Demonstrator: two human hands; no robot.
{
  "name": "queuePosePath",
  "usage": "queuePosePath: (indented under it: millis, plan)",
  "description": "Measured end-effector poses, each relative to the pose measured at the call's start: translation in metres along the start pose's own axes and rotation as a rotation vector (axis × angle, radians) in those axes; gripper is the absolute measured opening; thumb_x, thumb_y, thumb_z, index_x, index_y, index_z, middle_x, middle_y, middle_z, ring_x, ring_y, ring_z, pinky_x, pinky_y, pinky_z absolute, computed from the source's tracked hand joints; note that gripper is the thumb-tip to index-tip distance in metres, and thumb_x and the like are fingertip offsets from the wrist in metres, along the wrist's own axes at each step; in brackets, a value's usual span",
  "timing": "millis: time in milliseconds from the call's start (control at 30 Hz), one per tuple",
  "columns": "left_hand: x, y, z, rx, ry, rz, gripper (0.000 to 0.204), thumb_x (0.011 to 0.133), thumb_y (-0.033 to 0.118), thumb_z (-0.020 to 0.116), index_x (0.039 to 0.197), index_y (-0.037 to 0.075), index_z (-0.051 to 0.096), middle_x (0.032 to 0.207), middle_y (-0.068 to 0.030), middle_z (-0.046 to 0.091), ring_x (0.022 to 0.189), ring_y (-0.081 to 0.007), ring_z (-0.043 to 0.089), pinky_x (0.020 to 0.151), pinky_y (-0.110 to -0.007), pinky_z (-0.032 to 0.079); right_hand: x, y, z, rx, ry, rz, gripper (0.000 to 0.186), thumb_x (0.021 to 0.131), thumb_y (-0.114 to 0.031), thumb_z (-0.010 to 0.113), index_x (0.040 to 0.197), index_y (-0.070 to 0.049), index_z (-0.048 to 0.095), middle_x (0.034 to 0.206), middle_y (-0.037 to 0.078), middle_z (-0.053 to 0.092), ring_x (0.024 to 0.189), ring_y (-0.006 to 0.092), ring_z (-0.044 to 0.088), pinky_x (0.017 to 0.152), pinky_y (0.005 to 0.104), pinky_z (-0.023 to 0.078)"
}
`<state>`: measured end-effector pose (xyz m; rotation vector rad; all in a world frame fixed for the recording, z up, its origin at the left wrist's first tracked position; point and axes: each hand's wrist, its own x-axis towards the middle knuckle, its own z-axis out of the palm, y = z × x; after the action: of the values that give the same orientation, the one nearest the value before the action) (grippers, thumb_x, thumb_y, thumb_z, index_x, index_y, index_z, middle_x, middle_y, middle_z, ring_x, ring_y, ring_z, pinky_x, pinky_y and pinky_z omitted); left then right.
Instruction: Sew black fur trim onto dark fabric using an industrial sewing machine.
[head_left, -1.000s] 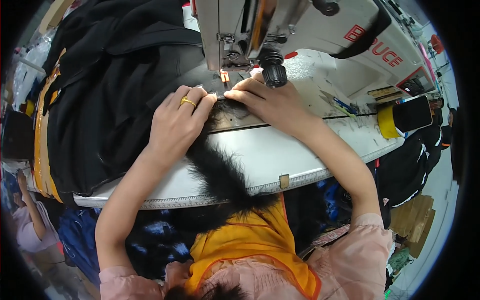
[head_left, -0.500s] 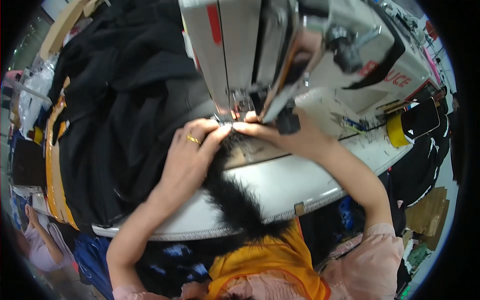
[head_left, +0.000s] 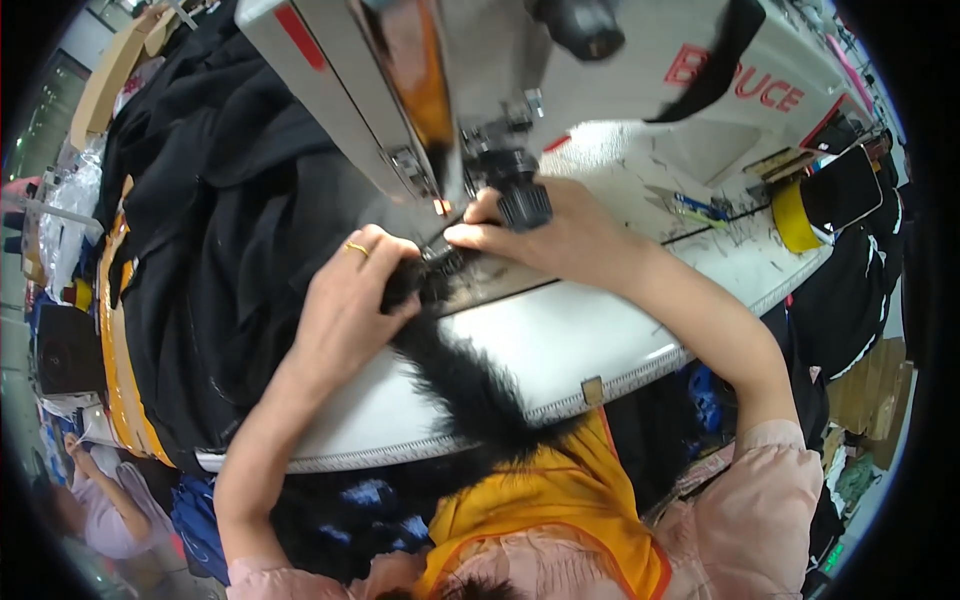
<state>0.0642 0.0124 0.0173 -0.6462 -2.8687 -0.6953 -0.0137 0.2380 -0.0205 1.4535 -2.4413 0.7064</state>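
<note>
A black furry strip (head_left: 465, 385) runs from the sewing machine's front down over the table edge toward my lap. My left hand (head_left: 345, 300), with a gold ring, is closed on its upper end, left of the presser foot. My right hand (head_left: 565, 235) is closed just right of the needle area, fingertips at the dark material there; what they pinch is too small to make out. The white sewing machine (head_left: 640, 90) stands over both hands, its black knob (head_left: 525, 203) in front of my right fingers. Black fabric (head_left: 240, 220) lies heaped left of the needle.
Tweezers and thread scraps lie near a pen (head_left: 705, 207) on the machine bed. Farther right are a yellow tape roll (head_left: 793, 222) and a phone (head_left: 845, 195). A measuring tape (head_left: 650, 372) lines the table's front edge. Another person (head_left: 110, 495) sits at lower left.
My left hand has shifted left and a little down, away from my right fingertips, which it was nearly touching. The whole view has tilted, so the machine head appears farther left.
</note>
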Motion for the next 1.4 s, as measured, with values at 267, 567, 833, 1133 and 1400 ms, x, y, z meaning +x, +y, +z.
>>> queuePosePath:
  millis: [267, 567, 833, 1133, 1400]
  plan:
    - [0.0, -0.01, 0.0, -0.188, 0.137, 0.069, 0.026, 0.063, 0.009, 0.078, 0.087, 0.005, 0.068, 0.083, -0.0043, 0.06, 0.077, -0.0187, 0.057, 0.067, -0.029, 0.048, 0.006, 0.009, -0.007, -0.219, 0.046, -0.214, 0.033, 0.079, -0.016, 0.06, 0.109, -0.03, 0.061, 0.09, -0.004, 0.058, 0.079, 0.0169, 0.06, 0.065, 0.0275, 0.05]
    - [0.027, -0.033, 0.005, 0.068, 0.239, 0.48, 0.03, 0.063, 0.001, 0.065, 0.092, 0.008, 0.066, 0.083, -0.0014, 0.059, 0.078, -0.0183, 0.056, 0.064, -0.028, 0.049, 0.003, 0.018, -0.03, -0.349, 0.011, -0.111, 0.014, 0.069, -0.022, 0.062, 0.08, -0.015, 0.066, 0.093, 0.002, 0.06, 0.081, 0.0201, 0.06, 0.072, 0.0326, 0.048]
    - [0.043, -0.057, -0.001, 0.315, 0.224, 0.7, 0.035, 0.062, 0.006, 0.061, 0.097, 0.008, 0.065, 0.077, -0.0012, 0.055, 0.079, -0.0173, 0.056, 0.065, -0.028, 0.051, 0.009, 0.018, -0.028, -0.555, 0.066, -0.06, 0.009, 0.062, -0.016, 0.061, 0.065, -0.008, 0.06, 0.087, 0.006, 0.059, 0.082, 0.0213, 0.06, 0.069, 0.0351, 0.048]
    - [0.036, -0.053, -0.002, 0.258, 0.167, 0.62, 0.027, 0.067, 0.008, 0.06, 0.094, 0.008, 0.064, 0.08, -0.0024, 0.058, 0.086, -0.0195, 0.057, 0.068, -0.029, 0.052, 0.01, 0.017, -0.025, -0.414, 0.137, -0.079, 0.011, 0.065, -0.019, 0.065, 0.066, -0.009, 0.061, 0.083, 0.005, 0.059, 0.081, 0.0224, 0.059, 0.071, 0.034, 0.047]
    - [0.031, -0.038, 0.008, 0.321, 0.207, 0.542, 0.021, 0.069, 0.01, 0.059, 0.09, 0.008, 0.061, 0.076, -0.0033, 0.056, 0.085, -0.0184, 0.053, 0.07, -0.027, 0.051, 0.002, 0.02, -0.019, -0.203, 0.172, 0.047, 0.014, 0.057, -0.014, 0.06, 0.047, -0.006, 0.052, 0.058, 0.009, 0.053, 0.061, 0.0263, 0.056, 0.058, 0.037, 0.042]
